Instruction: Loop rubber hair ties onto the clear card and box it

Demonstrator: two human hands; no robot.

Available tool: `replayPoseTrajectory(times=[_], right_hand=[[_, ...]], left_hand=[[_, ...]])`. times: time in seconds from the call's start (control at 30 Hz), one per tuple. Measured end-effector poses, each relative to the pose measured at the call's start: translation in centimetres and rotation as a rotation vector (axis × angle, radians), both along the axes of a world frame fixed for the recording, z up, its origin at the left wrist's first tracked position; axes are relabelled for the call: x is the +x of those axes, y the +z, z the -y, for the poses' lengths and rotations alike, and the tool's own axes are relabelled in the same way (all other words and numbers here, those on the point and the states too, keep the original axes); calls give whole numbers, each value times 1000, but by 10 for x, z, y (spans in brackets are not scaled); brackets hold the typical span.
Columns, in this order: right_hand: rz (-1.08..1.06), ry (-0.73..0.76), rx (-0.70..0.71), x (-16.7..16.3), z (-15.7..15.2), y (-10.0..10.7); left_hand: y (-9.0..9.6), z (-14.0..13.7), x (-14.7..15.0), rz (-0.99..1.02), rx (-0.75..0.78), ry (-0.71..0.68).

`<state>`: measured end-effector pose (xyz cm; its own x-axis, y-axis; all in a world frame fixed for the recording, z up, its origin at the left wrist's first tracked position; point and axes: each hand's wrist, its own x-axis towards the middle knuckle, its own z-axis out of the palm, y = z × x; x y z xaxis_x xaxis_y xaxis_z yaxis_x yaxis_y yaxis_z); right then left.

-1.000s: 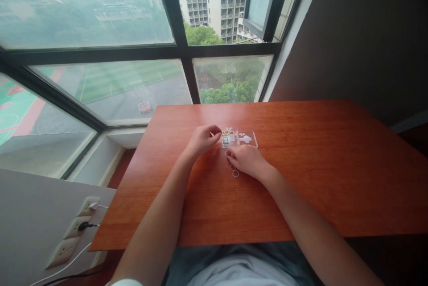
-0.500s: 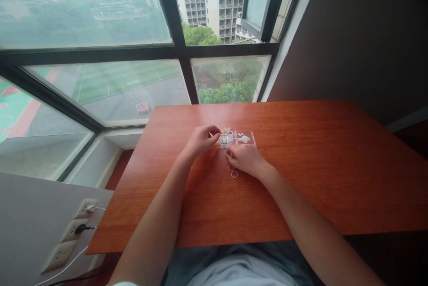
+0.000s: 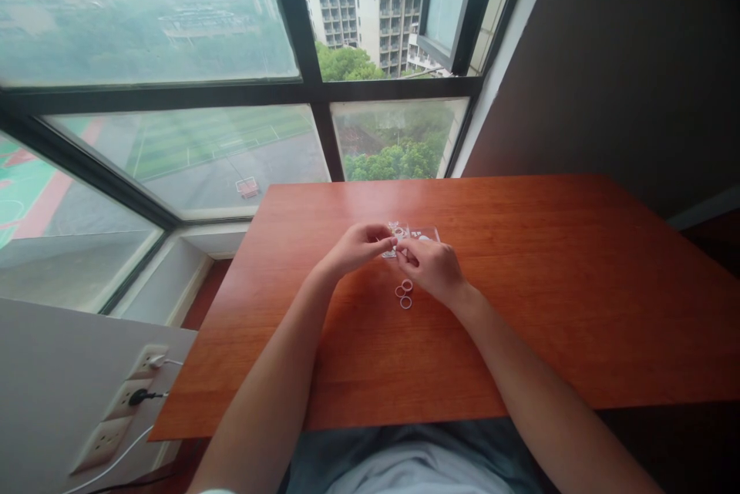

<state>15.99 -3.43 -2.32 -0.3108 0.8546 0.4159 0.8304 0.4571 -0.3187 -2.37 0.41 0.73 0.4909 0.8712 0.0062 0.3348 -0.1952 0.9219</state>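
Observation:
My left hand point(image 3: 364, 244) and my right hand point(image 3: 428, 263) meet fingertip to fingertip just in front of a small clear plastic box point(image 3: 432, 233). The fingers of both are closed in a pinch. A small pale ring appears to be between my right fingertips, largely covered. Whatever my left fingers pinch is too small to make out. Several small pieces of jewellery sit in the box, partly hidden behind my hands. Three thin rings point(image 3: 405, 303) lie close together on the table below my right hand.
The reddish-brown wooden table point(image 3: 549, 286) reaches far to the right. Tall windows with dark frames point(image 3: 173, 95) stand beyond its back and left edges. Wall sockets point(image 3: 124, 398) with plugged-in cables are at the lower left.
My right hand has moved up from the table with a ring and now meets my left fingertips. My left hand has shifted slightly right. A third ring on the table has come into view.

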Motion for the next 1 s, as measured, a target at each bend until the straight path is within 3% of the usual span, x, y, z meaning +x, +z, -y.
replayPoseTrajectory(times=[0.23, 0.57, 1.0], right_hand=[[-66, -22, -41, 3, -1, 4], [-73, -182, -166, 22, -13, 10], [-18, -189, -279, 26, -16, 13]], left_hand=[[-5, -3, -2, -17, 74, 58], [-12, -8, -5, -148, 213, 179], [-22, -10, -7, -322, 341, 174]])
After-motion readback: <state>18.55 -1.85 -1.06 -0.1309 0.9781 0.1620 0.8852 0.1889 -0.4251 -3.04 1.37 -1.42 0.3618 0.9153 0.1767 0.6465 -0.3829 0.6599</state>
